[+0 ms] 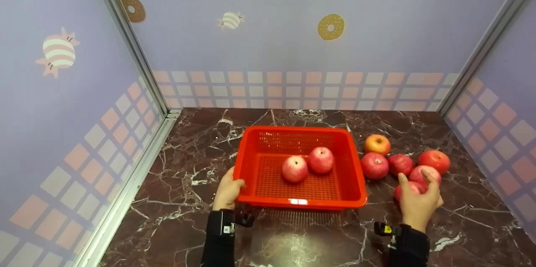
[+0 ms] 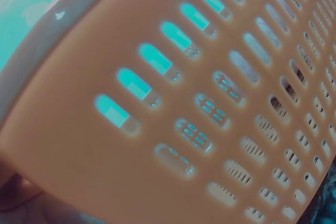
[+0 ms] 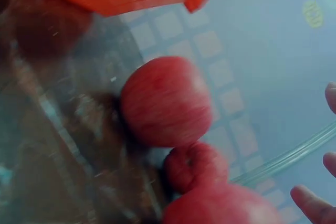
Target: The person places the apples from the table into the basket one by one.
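Note:
A red plastic basket (image 1: 299, 205) stands on the table with two pinkish apples, one (image 1: 294, 169) beside the other (image 1: 321, 160). My left hand (image 1: 227, 189) grips the basket's left rim, thumb over the edge. The left wrist view is filled by the slotted basket wall (image 2: 79, 145), oddly coloured. To the right of the basket, my right hand (image 1: 420, 206) reaches over the loose apples with thumb and fingers spread. The nearest apple (image 1: 409, 190) lies under it, partly hidden. In the right wrist view, fingertips (image 3: 310, 203) show apart from the apples there (image 3: 167, 102).
Several apples cluster right of the basket, among them a yellowish-red one (image 1: 377, 145), a red one (image 1: 374, 165) near the basket wall, and another (image 1: 434, 162) farther right. Patterned panels (image 1: 301, 49) enclose the dark marbled table (image 1: 176, 200) at the back and sides.

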Motion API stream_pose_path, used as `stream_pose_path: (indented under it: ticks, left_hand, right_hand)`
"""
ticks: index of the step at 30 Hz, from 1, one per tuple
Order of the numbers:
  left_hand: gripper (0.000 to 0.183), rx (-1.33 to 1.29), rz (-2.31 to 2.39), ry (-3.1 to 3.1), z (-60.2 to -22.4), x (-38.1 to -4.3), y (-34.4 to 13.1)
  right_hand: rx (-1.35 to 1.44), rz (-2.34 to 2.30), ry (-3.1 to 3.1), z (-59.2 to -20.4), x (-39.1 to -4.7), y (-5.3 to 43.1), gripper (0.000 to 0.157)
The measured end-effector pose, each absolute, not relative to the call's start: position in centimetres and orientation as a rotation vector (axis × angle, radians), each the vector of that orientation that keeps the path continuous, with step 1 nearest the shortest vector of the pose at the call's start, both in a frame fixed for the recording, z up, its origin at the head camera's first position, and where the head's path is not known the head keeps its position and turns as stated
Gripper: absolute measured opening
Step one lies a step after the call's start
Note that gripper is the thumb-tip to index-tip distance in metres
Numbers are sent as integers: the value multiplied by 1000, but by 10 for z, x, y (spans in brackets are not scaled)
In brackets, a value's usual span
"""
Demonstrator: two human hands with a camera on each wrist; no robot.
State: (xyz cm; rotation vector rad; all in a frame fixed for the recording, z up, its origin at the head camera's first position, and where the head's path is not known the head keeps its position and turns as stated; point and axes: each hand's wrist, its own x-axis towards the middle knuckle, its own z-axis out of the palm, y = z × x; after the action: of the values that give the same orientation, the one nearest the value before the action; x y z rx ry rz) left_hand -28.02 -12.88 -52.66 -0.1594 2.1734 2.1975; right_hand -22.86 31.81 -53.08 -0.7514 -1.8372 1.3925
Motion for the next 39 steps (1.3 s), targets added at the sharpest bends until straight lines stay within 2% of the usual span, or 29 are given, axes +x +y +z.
stream_pose_path:
  ticks: [3,13,31,39]
  left_hand:
    - [75,-147,2200,2181,-527,-280,-128]
    - [74,-155,2212,2180,-527,-282,-128]
    - [77,-144,2222,2133,-526,-279,-128]
    - [76,-168,2221,2129,-525,-278,-128]
  right_hand:
    - [-790,1363,-1895,-540,-225,318,65]
    - [-769,1256,-1894,-558,-228,320,59]
    - [-1017,1262,-1986,-567,-223,330,76]
    - [-1033,1309,-1994,-569,-222,334,86]
